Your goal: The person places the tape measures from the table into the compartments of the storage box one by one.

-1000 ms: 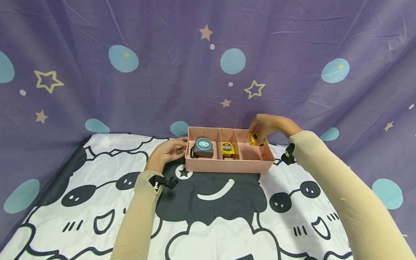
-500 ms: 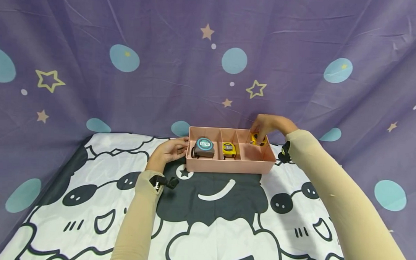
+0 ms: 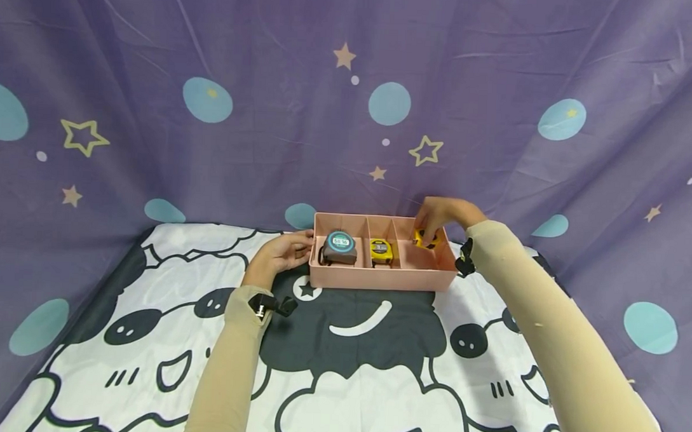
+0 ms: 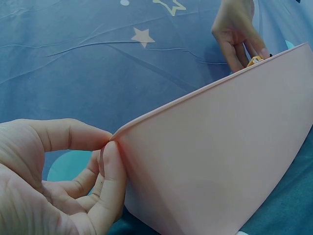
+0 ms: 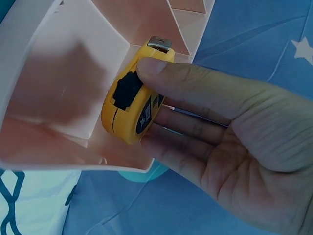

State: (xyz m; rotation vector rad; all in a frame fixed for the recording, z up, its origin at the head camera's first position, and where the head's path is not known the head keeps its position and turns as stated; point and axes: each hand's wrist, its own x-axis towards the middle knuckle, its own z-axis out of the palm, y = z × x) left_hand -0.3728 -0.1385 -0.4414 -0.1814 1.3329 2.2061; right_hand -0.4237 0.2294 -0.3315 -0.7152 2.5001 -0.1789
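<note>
A pink divided box [image 3: 384, 279] stands on the table covering. My left hand [image 3: 278, 255] pinches its left rim between thumb and finger, as the left wrist view shows. My right hand [image 3: 445, 211] reaches into the right compartment from behind. It grips a yellow tape measure [image 5: 141, 100] with a black slider, thumb on one side and fingers on the other; its metal hook points up in the right wrist view. A second yellow tape measure [image 3: 381, 251] sits in the narrow middle compartment. In the left compartment lies a larger grey tape measure [image 3: 340, 249] with a blue round label.
A purple curtain [image 3: 281, 112] with stars and dots hangs close behind the box. The table covering [image 3: 362, 401] has a black-and-white cartoon print. Thin dividers [image 3: 396, 243] separate the box's compartments.
My right hand has moved slightly down and left, lowering the yellow tape measure within the right compartment. My left hand keeps its hold on the box rim.
</note>
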